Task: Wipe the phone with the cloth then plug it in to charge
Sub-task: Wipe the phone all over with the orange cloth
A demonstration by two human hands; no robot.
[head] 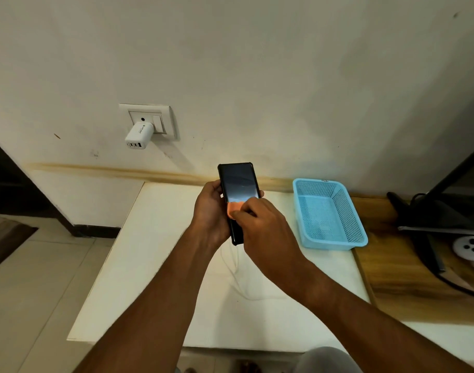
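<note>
- Over the white surface (155,265), above a pale cable (232,270) lying on it: phone (238,184) held up in the air, well clear of the top, just left of the blue basket (338,238).
- On the wall up and to the left: white charger block (138,135) seated in the socket plate (166,114), ports facing down and forward; no cable seen in them.
- Phone itself: slim, stiff slab in a dark case, glass face toward the camera, long axis running away from the body, far end tipped slightly left toward the wall, near end pointing back at the wrists.
- Handling, as a guess: light, rigid, glass slick and breakable if dropped; case edges the safest hold, long sides pinched, screen left free.
- Left hand (210,208): fingers wrapped round the phone's long edges from behind, clamped on it.
- Right hand (260,224): fingers bunched together, pinching a small orange cloth (233,208) against the lower screen.
- Charging port end: cannot tell; presumably the near end, hidden by the hands.
</note>
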